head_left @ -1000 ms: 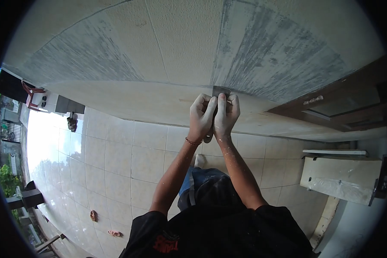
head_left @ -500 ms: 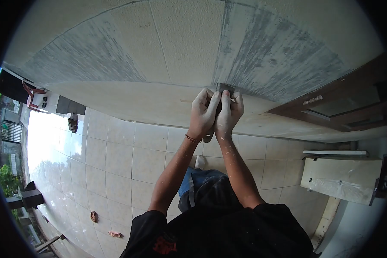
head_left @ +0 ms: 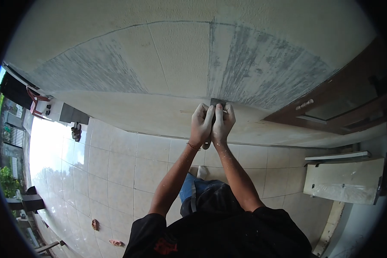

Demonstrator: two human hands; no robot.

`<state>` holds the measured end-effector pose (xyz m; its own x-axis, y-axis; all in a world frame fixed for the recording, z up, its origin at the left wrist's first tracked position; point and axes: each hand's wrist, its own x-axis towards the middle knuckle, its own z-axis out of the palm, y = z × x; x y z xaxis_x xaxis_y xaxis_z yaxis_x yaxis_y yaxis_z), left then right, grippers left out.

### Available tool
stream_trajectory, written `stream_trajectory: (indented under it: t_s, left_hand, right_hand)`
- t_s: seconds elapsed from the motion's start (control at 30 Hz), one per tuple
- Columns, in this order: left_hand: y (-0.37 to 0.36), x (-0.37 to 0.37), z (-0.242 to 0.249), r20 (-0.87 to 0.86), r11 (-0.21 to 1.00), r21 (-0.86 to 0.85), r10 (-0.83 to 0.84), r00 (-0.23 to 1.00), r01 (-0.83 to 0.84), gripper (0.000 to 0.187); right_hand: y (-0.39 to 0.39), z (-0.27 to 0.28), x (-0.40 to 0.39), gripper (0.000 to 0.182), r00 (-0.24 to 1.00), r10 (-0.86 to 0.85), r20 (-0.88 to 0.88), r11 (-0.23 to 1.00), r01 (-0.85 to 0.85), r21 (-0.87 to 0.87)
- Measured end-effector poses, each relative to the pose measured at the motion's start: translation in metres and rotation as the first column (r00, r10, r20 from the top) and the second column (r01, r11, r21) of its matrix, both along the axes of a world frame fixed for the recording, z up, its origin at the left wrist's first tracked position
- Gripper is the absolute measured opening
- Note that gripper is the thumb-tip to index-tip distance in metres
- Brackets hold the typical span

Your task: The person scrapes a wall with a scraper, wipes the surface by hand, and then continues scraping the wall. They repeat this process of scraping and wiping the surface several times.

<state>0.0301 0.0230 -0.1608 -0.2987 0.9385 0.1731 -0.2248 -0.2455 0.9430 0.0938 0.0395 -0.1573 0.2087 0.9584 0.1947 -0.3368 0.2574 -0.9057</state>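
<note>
Fingers point(head_left: 209, 112) of both hands pressed together, clamped on small dark flat scraper blade point(head_left: 218, 102). Left hand point(head_left: 201, 124), right hand point(head_left: 222, 124) side by side, touching. Blade edge against pale plastered wall point(head_left: 176, 56), at lower edge of grey streaked patch point(head_left: 262, 69). Risk: uneven pressure tilts blade, corner gouges plaster; dusty grip may slip. Brown wooden door frame point(head_left: 331, 103) near right.

Left hand point(head_left: 201, 124), right hand point(head_left: 222, 124), apparently clasped together

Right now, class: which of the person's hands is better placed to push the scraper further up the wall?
Neither clearly. Left hand and right hand both clasp the scraper side by side against the wall; right sits slightly nearer the blade.
</note>
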Motion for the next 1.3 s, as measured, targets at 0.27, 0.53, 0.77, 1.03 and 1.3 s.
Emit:
stream_trajectory:
  t_s: [0.27,0.53,0.77,1.03,1.3]
  left_hand:
    - [0.000,-0.002,-0.001,-0.007,0.999,-0.015,-0.030,1.000,0.030,0.020]
    - [0.000,-0.001,0.067,0.014,0.999,-0.020,-0.039,0.999,0.039,0.021]
    - [-0.003,-0.002,0.057,-0.084,1.000,0.017,-0.002,0.997,0.003,0.023]
    - [0.001,0.003,0.013,-0.069,1.000,0.018,0.018,0.997,-0.017,0.021]
    - [0.001,0.005,0.056,-0.097,0.999,0.028,0.021,0.995,-0.019,0.022]
  right_hand:
    - [-0.001,0.002,0.000,0.022,0.999,-0.037,0.031,0.999,0.036,0.030]
    - [0.003,0.053,0.001,0.024,0.997,-0.014,0.070,0.998,0.010,0.056]
    - [-0.002,0.056,0.002,0.022,0.999,-0.020,0.032,0.999,0.019,0.037]
    - [0.000,0.012,0.005,0.020,0.999,-0.029,0.035,1.000,0.029,0.009]
    - [0.002,0.055,0.006,0.018,1.000,-0.012,0.018,0.997,0.010,0.079]
